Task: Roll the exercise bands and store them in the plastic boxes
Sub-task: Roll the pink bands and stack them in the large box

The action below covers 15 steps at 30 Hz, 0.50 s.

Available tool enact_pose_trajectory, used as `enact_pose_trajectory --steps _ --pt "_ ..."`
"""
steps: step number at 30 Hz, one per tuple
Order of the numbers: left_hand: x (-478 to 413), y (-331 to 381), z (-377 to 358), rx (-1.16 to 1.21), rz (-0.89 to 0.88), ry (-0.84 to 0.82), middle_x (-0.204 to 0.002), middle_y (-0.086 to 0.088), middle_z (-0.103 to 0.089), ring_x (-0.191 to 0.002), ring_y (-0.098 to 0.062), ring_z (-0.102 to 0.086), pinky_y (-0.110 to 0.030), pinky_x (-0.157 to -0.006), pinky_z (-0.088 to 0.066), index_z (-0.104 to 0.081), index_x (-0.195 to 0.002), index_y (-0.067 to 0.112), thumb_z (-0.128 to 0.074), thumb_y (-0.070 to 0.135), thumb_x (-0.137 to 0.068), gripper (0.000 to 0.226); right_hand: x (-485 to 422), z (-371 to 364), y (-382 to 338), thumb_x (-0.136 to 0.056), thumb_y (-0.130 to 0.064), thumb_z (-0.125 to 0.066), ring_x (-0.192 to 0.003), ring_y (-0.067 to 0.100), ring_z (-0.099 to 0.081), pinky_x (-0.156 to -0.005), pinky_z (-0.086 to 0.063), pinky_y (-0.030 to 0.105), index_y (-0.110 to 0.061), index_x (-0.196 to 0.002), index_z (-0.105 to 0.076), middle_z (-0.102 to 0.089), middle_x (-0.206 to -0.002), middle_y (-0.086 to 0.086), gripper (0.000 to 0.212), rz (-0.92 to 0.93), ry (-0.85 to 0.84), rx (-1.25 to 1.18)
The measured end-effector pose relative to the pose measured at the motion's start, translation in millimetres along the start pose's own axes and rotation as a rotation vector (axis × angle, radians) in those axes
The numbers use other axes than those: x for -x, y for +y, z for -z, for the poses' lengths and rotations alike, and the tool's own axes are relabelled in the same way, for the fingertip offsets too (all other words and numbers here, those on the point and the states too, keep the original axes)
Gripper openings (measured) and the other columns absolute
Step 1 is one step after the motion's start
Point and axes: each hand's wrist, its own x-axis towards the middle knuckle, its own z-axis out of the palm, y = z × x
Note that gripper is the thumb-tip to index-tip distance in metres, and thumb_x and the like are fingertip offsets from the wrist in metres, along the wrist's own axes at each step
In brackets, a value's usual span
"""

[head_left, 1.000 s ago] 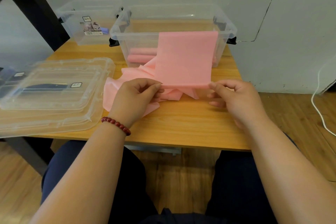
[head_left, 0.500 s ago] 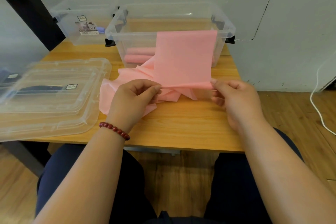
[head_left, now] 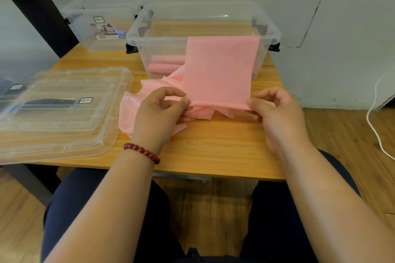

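Wooden table [head_left: 213, 151]; box [head_left: 162, 53] behind, lids [head_left: 64, 117] left; pink band [head_left: 218, 70] pinched by left hand [head_left: 158, 113], right hand [head_left: 277, 117]

The left hand [head_left: 159, 111] and right hand [head_left: 277, 113] are bare, with unsleeved forearms. 1 bracelet [head_left: 142, 152] of round dark-red beads circles the left wrist. Dark navy trousers [head_left: 271, 220] cover both legs.

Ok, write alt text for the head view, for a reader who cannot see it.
The left hand and right hand pinch the near fold of a pink exercise band, held up over a wooden table. Behind it, a clear plastic box holds rolled pink bands; a second clear box and stacked clear lids sit to the left.
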Motion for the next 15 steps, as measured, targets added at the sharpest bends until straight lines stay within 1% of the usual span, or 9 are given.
enact_pose_trajectory --steps 2,5,7,9,10,12,15 --pt "0 0 0 -0.015 -0.009 0.000 -0.072 -0.001 -0.073 -0.066 -0.010 -0.069 -0.031 -0.066 -0.058 -0.070 -0.086 0.019 -0.070 0.013 -0.087 0.005 0 2 -1 -0.082 -0.010 -0.074 -0.061 0.006 -0.061 -0.064 -0.049 0.023 -0.023 -0.078 -0.070 -0.071 -0.083 -0.005 0.015 0.010 -0.041 0.011" --pt "0 0 3 -0.013 -0.010 -0.025 -0.073 0.000 -0.074 -0.068 -0.010 -0.069 -0.026 -0.068 -0.057 -0.073 -0.087 0.016 -0.073 0.013 -0.084 0.004 -1 8 -1 -0.081 -0.017 -0.076 -0.070 0.009 -0.063 -0.073 -0.052 0.029 -0.019 -0.076 -0.075 -0.072 -0.072 -0.004 0.005 -0.020 -0.094 0.020" --pt "0 1 6 -0.024 -0.002 -0.042 -0.074 0.000 -0.074 -0.071 -0.010 -0.070 -0.024 -0.070 -0.058 -0.073 -0.089 0.017 -0.074 0.011 -0.083 0.009 -1 11 -1 -0.078 -0.021 -0.078 -0.079 0.010 -0.065 -0.080 -0.051 0.031 -0.019 -0.074 -0.076 -0.073 -0.075 -0.005 0.005 -0.022 -0.150 0.044" --pt "0 2 7 -0.025 0.019 -0.050 -0.074 0.001 -0.074 -0.072 -0.008 -0.070 -0.023 -0.071 -0.058 -0.072 -0.090 0.018 -0.071 0.008 -0.085 0.011 0 12 -2 -0.074 -0.021 -0.080 -0.089 0.008 -0.067 -0.086 -0.050 0.030 -0.022 -0.075 -0.077 -0.075 -0.084 -0.009 0.003 -0.009 -0.194 0.093" --pt "0 2 7 -0.017 0.032 -0.050 -0.073 0.001 -0.074 -0.071 -0.008 -0.069 -0.024 -0.070 -0.059 -0.072 -0.089 0.017 -0.069 0.008 -0.086 0.010 0 12 -3 -0.074 -0.020 -0.081 -0.091 0.007 -0.067 -0.088 -0.050 0.030 -0.023 -0.074 -0.077 -0.075 -0.087 -0.010 0.005 0.006 -0.200 0.111" --pt "0 3 6 -0.008 0.049 -0.047 -0.073 0.000 -0.074 -0.071 -0.009 -0.069 -0.026 -0.069 -0.059 -0.072 -0.087 0.015 -0.067 0.010 -0.088 0.007 -1 12 -3 -0.076 -0.017 -0.079 -0.085 0.006 -0.066 -0.088 -0.050 0.031 -0.025 -0.070 -0.076 -0.075 -0.084 -0.008 0.010 0.043 -0.183 0.122" --pt "0 4 4 0.010 0.066 -0.037 -0.074 0.000 -0.074 -0.074 -0.011 -0.071 -0.026 -0.069 -0.059 -0.071 -0.084 0.014 -0.065 0.013 -0.090 0.009 -2 13 -2 -0.082 -0.020 -0.074 -0.074 0.008 -0.059 -0.079 -0.048 0.030 -0.026 -0.071 -0.074 -0.072 -0.078 -0.006 0.013 0.069 -0.149 0.131"
